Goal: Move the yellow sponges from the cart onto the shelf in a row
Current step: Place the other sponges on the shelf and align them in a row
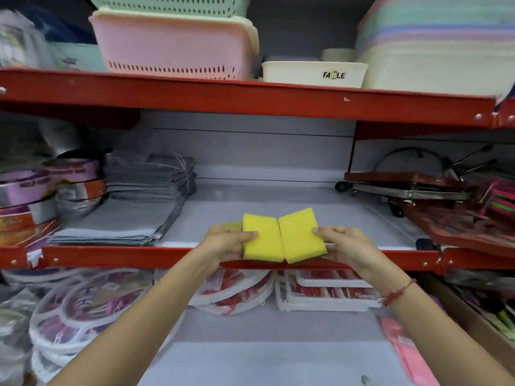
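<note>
- Now the left hand pinches one yellow sponge and the right hand pinches another, side by side over the red shelf edge.
- Let go too early, and they might tip off the front.

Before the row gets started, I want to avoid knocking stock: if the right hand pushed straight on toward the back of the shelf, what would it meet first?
Probably nothing: the right hand, holding a yellow sponge, faces bare shelf up to the back panel.
</note>
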Demonstrator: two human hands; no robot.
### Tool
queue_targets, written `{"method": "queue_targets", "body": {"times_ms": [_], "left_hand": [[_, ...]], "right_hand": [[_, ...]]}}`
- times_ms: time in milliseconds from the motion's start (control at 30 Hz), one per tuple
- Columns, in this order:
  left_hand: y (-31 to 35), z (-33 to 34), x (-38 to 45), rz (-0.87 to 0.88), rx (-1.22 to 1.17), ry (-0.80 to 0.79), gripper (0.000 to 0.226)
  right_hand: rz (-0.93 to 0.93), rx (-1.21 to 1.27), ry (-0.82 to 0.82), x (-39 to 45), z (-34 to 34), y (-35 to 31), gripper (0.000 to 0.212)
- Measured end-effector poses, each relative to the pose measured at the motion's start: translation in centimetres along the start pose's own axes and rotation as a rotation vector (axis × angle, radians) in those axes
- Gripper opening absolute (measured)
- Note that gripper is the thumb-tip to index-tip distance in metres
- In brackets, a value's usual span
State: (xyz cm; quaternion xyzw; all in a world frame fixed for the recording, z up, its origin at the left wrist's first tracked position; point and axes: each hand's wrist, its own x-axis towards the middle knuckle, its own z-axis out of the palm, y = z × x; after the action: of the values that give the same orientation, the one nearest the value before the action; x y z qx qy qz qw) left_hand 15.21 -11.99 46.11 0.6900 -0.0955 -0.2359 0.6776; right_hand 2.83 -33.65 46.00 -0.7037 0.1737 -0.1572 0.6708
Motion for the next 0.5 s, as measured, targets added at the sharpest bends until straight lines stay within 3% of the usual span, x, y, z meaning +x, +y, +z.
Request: {"method": "queue_targets", "body": {"times_ms": [233,500], "left_hand": [[2.3,6.4,4.5,0.069,0.185,0.054,0.079],[2.2,10.9,6.6,0.189,0.682,0.128,0.063]], "right_hand": [[-0.019,-0.063,0.242,5.0,-4.5,-0.3,0.031],[0.047,-0.239,0.368,7.7,-8.0,1.0,0.027]]}}
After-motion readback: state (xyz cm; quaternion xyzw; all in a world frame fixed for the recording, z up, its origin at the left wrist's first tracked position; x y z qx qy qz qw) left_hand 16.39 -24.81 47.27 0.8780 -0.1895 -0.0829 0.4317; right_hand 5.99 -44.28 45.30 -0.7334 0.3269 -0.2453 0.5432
